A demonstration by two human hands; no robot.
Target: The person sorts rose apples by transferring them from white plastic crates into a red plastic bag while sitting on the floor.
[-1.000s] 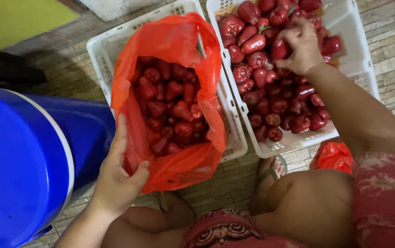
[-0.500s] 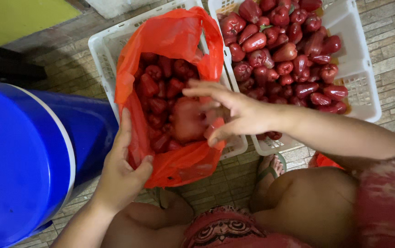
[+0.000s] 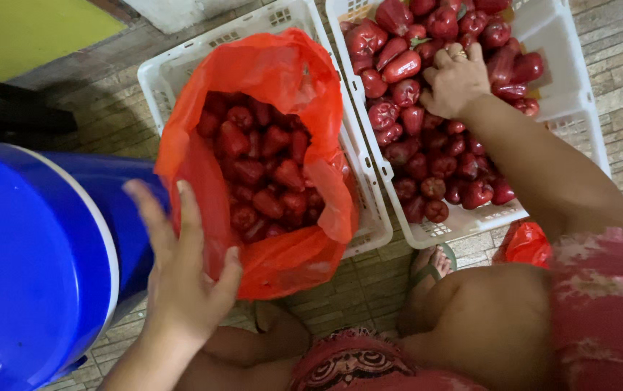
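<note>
**Two crates, one bag, red fruit by the heap**

Filling the left edge, a blue drum [image 3: 29,261]. Beside it on the brick floor [image 3: 615,43], two white crates side by side. In the left crate [image 3: 159,72], a red plastic bag [image 3: 275,72] with a gaping mouth, well filled with glossy red bell-shaped fruit [image 3: 261,166]. In the right crate [image 3: 579,94], a loose heap [image 3: 427,166] of the same fruit.

At the bag's near rim, the left hand [image 3: 181,275] with fingers spread wide and thumb against the plastic, gripping nothing. Over the heap, the right hand [image 3: 456,80], knuckles up, fingers curled down among the fruit; impossible to tell whether closed on a piece. On one finger, a ring [image 3: 458,53].

Probably best done so: pin the near rim back to keep the mouth wide, lift lightly with no squeeze on the thin skin, and lower each piece into the bag rather than dropping it on those beneath.
</note>
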